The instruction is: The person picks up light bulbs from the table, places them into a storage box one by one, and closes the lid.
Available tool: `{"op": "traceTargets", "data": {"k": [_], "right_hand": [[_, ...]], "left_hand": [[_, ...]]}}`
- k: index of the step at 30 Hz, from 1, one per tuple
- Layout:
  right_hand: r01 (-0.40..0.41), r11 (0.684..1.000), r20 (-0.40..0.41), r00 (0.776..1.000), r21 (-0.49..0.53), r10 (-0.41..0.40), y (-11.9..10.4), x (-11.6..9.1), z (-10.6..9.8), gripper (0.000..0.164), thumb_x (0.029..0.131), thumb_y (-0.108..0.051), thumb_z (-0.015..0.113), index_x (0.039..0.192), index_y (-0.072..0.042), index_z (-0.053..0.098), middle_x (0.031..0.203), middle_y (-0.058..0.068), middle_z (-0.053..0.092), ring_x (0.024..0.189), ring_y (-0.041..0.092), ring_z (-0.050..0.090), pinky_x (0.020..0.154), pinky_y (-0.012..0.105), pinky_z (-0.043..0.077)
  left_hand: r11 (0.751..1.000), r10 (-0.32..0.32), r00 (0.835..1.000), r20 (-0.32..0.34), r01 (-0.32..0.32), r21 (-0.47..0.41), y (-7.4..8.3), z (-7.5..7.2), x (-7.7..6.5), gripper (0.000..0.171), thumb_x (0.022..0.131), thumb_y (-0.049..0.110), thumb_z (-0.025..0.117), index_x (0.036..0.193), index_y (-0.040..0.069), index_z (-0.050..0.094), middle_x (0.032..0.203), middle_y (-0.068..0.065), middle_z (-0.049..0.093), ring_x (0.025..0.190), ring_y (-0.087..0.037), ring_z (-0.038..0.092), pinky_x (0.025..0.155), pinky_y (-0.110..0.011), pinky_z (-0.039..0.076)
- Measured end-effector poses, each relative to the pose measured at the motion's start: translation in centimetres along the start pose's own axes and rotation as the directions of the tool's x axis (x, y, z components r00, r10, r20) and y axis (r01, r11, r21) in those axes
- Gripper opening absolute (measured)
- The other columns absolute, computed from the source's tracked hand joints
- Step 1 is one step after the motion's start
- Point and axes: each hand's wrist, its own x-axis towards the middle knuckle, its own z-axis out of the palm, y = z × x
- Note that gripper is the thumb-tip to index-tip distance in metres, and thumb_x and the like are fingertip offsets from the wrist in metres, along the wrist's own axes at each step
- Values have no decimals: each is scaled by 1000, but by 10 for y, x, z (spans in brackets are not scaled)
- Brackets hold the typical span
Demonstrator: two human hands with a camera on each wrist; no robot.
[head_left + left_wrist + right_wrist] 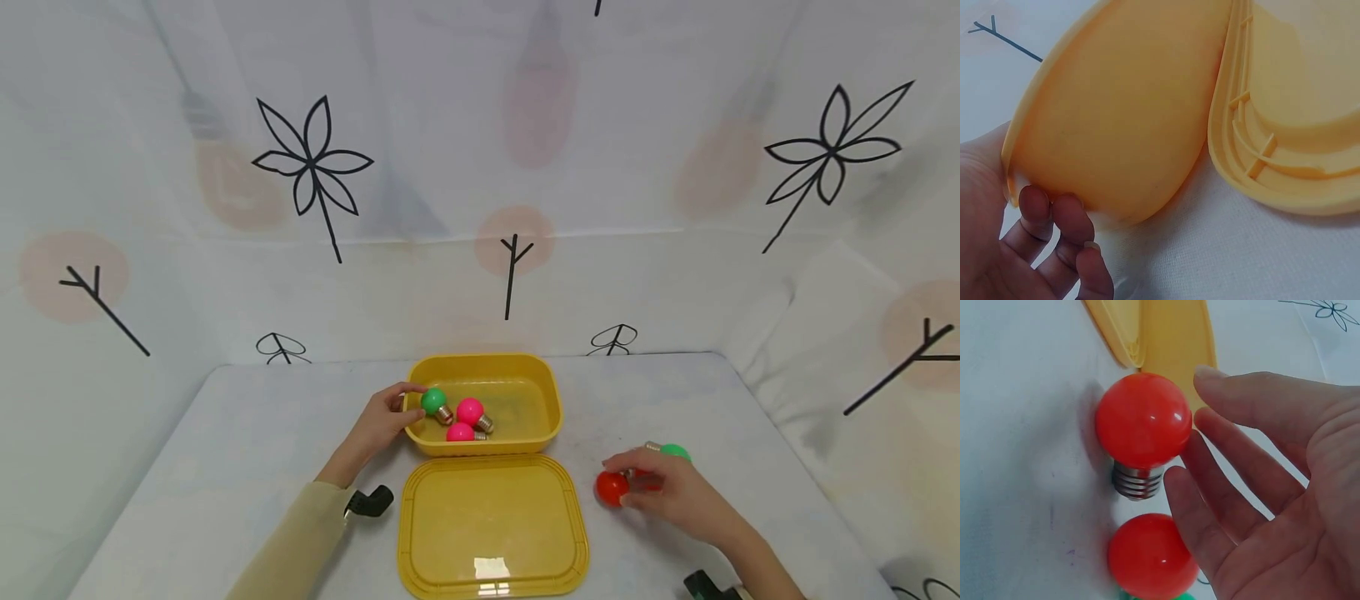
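Three bulbs (470,410) occupy the centre box (480,367), gripped by left fingers (408,389); three others (611,490) remain lower right, right fingers (632,460) spread beside one.

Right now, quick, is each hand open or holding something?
Left hand: closed, holding the yellow box by its rim.
Right hand: open, right by a red bulb, not gripping it.

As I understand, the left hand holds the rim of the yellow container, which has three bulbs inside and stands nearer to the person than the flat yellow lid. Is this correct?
Not quite: the yellow container stands farther from the person than the flat yellow lid, as the head view shows. The left hand does hold its rim, and three bulbs are inside.
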Motion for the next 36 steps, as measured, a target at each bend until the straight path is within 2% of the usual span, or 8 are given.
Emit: {"op": "traceTargets", "data": {"k": [4, 11, 17, 25, 36], "right_hand": [[27, 999, 7, 1000, 23, -27, 1, 0, 3, 39, 82, -10, 81, 118, -16, 71, 112, -5, 68, 100, 15, 62, 83, 29, 55], [12, 999, 31, 999, 38, -13, 2, 1, 7, 39, 81, -3, 79, 117, -15, 72, 111, -5, 69, 99, 13, 62, 83, 24, 53], [45, 999, 18, 999, 26, -46, 1, 1, 9, 39, 79, 2, 79, 112, -18, 73, 116, -1, 69, 102, 14, 63, 84, 27, 55], [85, 994, 3, 996, -74, -85, -3, 2, 12, 39, 78, 2, 80, 107, -23, 73, 119, 1, 69, 107, 18, 64, 86, 37, 55], [69, 979, 2, 998, -190, -70, -5, 7, 15, 43, 76, 6, 80, 109, -21, 74, 120, -1, 68, 108, 23, 64, 85, 33, 55]], "left_hand": [[1000, 6, 1000, 0, -6, -1, 0, 0, 0, 35, 87, 8, 73, 121, 15, 68, 70, -4, 43, 63, -19, 41, 54, -24, 35], [1000, 0, 1000, 5, 0, -5, 0, 0, -1, 35, 87, 8, 73, 121, 16, 68, 71, -4, 43, 64, -19, 42, 55, -24, 36], [1000, -9, 1000, 0, 9, 3, 1, 0, 0, 35, 88, 9, 73, 121, 16, 68, 73, -5, 43, 65, -19, 42, 56, -24, 36], [1000, -1, 1000, -2, 1, 4, 0, 0, 0, 35, 87, 9, 73, 121, 15, 68, 73, -5, 43, 64, -19, 42, 55, -24, 36], [1000, 5, 1000, 6, -5, -15, -1, 1, 0, 35, 88, 7, 72, 121, 15, 68, 73, -5, 45, 64, -19, 43, 55, -24, 38]]}}
